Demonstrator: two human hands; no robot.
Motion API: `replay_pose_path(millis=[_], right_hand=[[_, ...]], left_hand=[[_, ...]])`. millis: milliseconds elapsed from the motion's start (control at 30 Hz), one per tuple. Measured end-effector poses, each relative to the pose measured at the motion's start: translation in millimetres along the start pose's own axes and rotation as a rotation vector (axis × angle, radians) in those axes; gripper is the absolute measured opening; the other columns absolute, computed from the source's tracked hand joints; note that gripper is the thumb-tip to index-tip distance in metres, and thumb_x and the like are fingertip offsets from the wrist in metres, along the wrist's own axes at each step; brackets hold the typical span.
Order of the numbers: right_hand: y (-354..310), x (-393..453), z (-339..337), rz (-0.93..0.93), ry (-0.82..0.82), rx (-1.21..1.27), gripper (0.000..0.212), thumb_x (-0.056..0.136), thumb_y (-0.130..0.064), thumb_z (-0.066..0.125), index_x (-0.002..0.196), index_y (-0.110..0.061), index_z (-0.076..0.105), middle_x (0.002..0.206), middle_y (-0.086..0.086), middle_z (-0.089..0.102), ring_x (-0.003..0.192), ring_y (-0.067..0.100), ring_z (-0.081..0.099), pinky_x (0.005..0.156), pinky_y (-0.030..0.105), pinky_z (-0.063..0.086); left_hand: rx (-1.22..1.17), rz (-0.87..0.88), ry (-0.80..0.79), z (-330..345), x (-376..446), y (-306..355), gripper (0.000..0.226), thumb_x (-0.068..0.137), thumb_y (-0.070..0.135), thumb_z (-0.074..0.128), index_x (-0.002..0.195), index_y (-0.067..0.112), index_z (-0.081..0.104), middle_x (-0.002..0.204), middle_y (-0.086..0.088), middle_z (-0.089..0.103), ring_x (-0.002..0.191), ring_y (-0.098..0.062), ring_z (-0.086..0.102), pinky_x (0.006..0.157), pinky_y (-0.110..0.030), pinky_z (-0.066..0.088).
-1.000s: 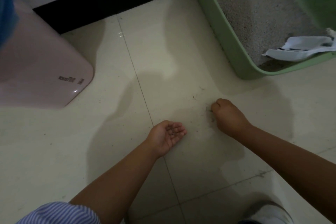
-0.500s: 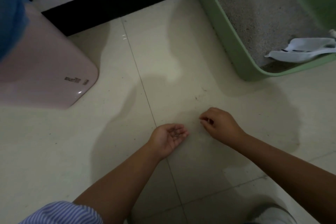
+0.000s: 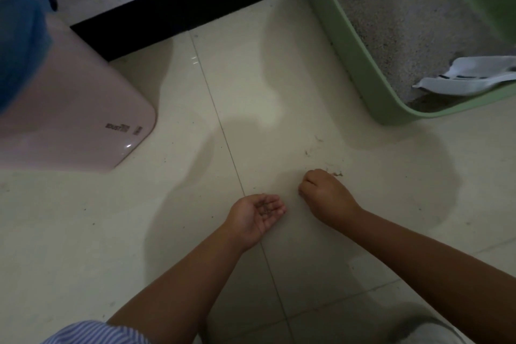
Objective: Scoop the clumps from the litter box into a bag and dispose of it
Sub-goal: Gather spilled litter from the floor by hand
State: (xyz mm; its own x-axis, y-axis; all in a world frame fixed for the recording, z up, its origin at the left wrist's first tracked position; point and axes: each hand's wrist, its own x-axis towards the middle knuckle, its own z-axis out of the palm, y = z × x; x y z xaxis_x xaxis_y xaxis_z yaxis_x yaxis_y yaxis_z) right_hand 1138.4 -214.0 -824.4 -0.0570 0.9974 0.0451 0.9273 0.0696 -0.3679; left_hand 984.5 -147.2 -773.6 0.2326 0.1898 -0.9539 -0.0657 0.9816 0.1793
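On the left my left hand lies palm-up on the floor, its grip apart and cupping a few dark litter grains. To its right, my right hand has its grip pinched together on spilled crumbs; I'd drop each pinch into the palm, keeping it level. Far right, the litter box holds the white scoop.

Pink bin on tiled floor — black skirting behind.
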Motion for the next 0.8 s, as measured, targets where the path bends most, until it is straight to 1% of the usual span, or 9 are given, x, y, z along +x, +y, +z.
replay_pose_path(millis=[67,133,233,300,400,600,667,733,800], right_hand=[[2,-3,3,-0.053,0.071,-0.065,0.007,0.073,-0.013,0.041,0.069,-0.007,0.044,0.056,0.010,0.054,0.059,0.025,0.047,0.051,0.028,0.035],[4,-5,6,-0.069,0.098,-0.098,0.008,0.075,-0.015,0.041,0.073,-0.011,0.035,0.058,0.009,0.053,0.065,0.022,0.038,0.058,0.030,0.024],[4,-5,3,0.002,0.025,-0.079,0.018,0.076,-0.022,0.042,0.067,-0.010,0.051,0.059,0.007,0.055,0.055,0.024,0.054,0.055,0.026,0.036],[7,-4,-2,0.044,-0.017,-0.014,0.029,0.077,-0.024,0.042,0.060,-0.008,0.059,0.059,0.008,0.057,0.050,0.025,0.057,0.052,0.023,0.044],[13,-5,-11,0.060,-0.047,0.009,0.031,0.076,-0.026,0.042,0.061,-0.009,0.064,0.061,0.007,0.060,0.052,0.025,0.059,0.054,0.027,0.048],[14,-2,-20,0.021,-0.127,-0.031,0.032,0.070,-0.032,0.043,0.060,-0.012,0.066,0.061,0.004,0.060,0.052,0.024,0.060,0.055,0.028,0.049],[14,-2,-21,0.010,-0.128,-0.048,0.025,0.069,-0.030,0.050,0.059,-0.013,0.066,0.061,0.002,0.061,0.052,0.022,0.060,0.056,0.027,0.048],[14,-2,-20,0.007,-0.112,-0.070,0.020,0.067,-0.027,0.055,0.059,-0.014,0.066,0.060,0.002,0.060,0.051,0.022,0.060,0.061,0.025,0.041],[15,-2,-17,0.003,-0.092,-0.102,0.027,0.072,-0.024,0.047,0.056,-0.012,0.065,0.058,0.004,0.059,0.050,0.023,0.058,0.061,0.028,0.031]], left_hand=[[-0.001,0.004,-0.003,0,0,0,0.034,0.096,0.007,0.034,0.074,-0.006,0.056,0.048,-0.014,0.063,0.044,-0.022,0.066,0.044,-0.022,0.054],[-0.001,0.006,-0.002,-1,-1,1,0.034,0.096,0.007,0.034,0.074,-0.006,0.056,0.048,-0.014,0.063,0.044,-0.022,0.066,0.044,-0.021,0.054],[0.001,0.008,0.004,-2,-2,1,0.034,0.096,0.007,0.034,0.074,-0.007,0.056,0.048,-0.014,0.063,0.044,-0.022,0.066,0.043,-0.021,0.054],[0.000,0.009,0.007,-2,-2,1,0.034,0.096,0.007,0.034,0.074,-0.007,0.055,0.048,-0.014,0.063,0.043,-0.022,0.066,0.043,-0.021,0.054],[0.000,0.012,0.011,-2,-2,1,0.033,0.096,0.006,0.034,0.074,-0.006,0.056,0.048,-0.013,0.063,0.043,-0.022,0.066,0.043,-0.021,0.054],[-0.009,0.017,0.010,-2,-2,2,0.033,0.096,0.006,0.034,0.075,-0.007,0.055,0.047,-0.013,0.063,0.043,-0.022,0.065,0.043,-0.022,0.054],[-0.009,0.017,0.009,-3,-2,2,0.033,0.096,0.006,0.034,0.075,-0.007,0.055,0.047,-0.013,0.063,0.042,-0.022,0.065,0.043,-0.022,0.054],[-0.010,0.017,0.007,-4,-2,2,0.032,0.096,0.006,0.034,0.075,-0.007,0.055,0.047,-0.013,0.063,0.043,-0.022,0.065,0.044,-0.022,0.054],[-0.012,0.017,0.004,-4,-2,2,0.033,0.096,0.006,0.034,0.076,-0.007,0.056,0.048,-0.014,0.063,0.043,-0.022,0.066,0.044,-0.022,0.054]])
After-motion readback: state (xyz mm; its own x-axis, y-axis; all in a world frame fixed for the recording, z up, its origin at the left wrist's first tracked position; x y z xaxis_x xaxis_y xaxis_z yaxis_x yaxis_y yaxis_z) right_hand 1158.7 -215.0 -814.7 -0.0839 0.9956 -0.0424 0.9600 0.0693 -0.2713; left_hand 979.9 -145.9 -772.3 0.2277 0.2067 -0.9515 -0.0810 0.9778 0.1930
